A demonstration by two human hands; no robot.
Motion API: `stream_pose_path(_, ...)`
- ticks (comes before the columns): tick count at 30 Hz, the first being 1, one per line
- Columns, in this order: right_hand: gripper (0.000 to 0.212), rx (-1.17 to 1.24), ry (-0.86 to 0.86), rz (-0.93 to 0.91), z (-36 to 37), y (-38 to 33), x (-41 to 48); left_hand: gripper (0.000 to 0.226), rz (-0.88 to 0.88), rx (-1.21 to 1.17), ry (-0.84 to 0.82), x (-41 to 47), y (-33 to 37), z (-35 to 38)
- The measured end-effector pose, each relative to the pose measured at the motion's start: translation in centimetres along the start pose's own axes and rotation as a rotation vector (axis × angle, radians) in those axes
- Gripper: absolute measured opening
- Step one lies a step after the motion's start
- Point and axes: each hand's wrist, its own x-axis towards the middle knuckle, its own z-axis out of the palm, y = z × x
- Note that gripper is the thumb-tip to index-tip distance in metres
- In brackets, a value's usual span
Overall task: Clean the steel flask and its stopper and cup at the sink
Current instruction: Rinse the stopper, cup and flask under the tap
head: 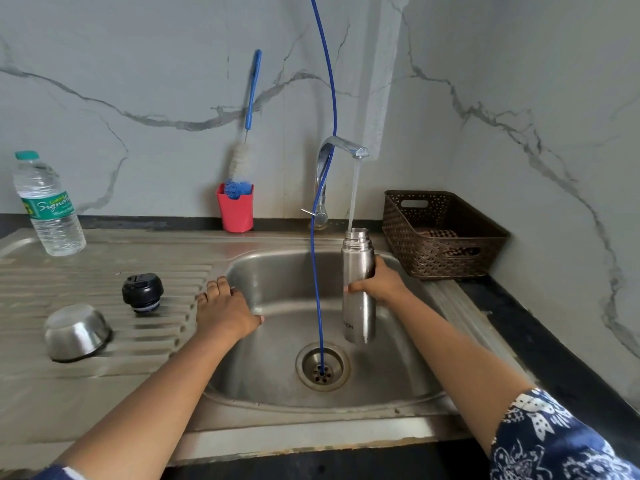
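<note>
At the far left edge of the drainboard (104,386) stands a bottle (48,206). Nearer the front edge the cup (77,332) lies upside down, with the stopper (142,293) just beyond it. Our left hand (225,311) rests flat, fingers relaxed, on the left rim of the basin (270,358). A blue tube (320,306) runs down into the drain. Our right hand (381,282) grips the flask (358,282) around its middle, upright over the basin, open mouth under the running tap (341,145). A basket (443,237) sits in the right corner.
</note>
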Motion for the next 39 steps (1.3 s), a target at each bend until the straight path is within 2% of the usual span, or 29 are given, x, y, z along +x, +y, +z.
stream_pose_path(4,0.092,-0.123,-0.08,0.027,0.6,0.4,-0.5,0.092,0.002,-0.006,0.007,0.0,0.0,-0.1)
stream_pose_path(8,0.091,0.002,0.006,0.015,0.1,-0.3,-0.1,0.091,0.002,-0.022,0.005,0.0,0.0,0.1)
stream_pose_path(12,0.086,-0.03,-0.074,0.041,0.8,-0.2,-0.3,0.091,0.003,-0.023,0.012,0.0,-0.1,0.1)
stream_pose_path(17,0.085,0.149,-0.012,0.042,-0.5,-1.7,0.1,0.092,0.001,-0.016,0.011,0.2,0.0,0.2)
stream_pose_path(24,0.09,-0.485,-0.176,-0.045,1.2,-0.5,-3.4,0.091,0.002,-0.031,0.011,-0.1,-0.1,0.1)
stream_pose_path(32,0.084,-1.144,-0.067,-0.307,2.4,-3.0,-5.7,0.089,0.003,-0.045,0.006,-0.3,-0.1,-0.2)
stream_pose_path(36,0.084,-1.341,-0.034,-0.352,2.5,-4.2,-5.9,0.087,0.008,-0.05,0.011,-0.4,-0.2,-0.2)
stream_pose_path(39,0.072,-1.417,0.008,-0.4,2.4,-5.1,-6.3,0.087,0.005,-0.043,0.007,-0.3,-0.2,-0.2)
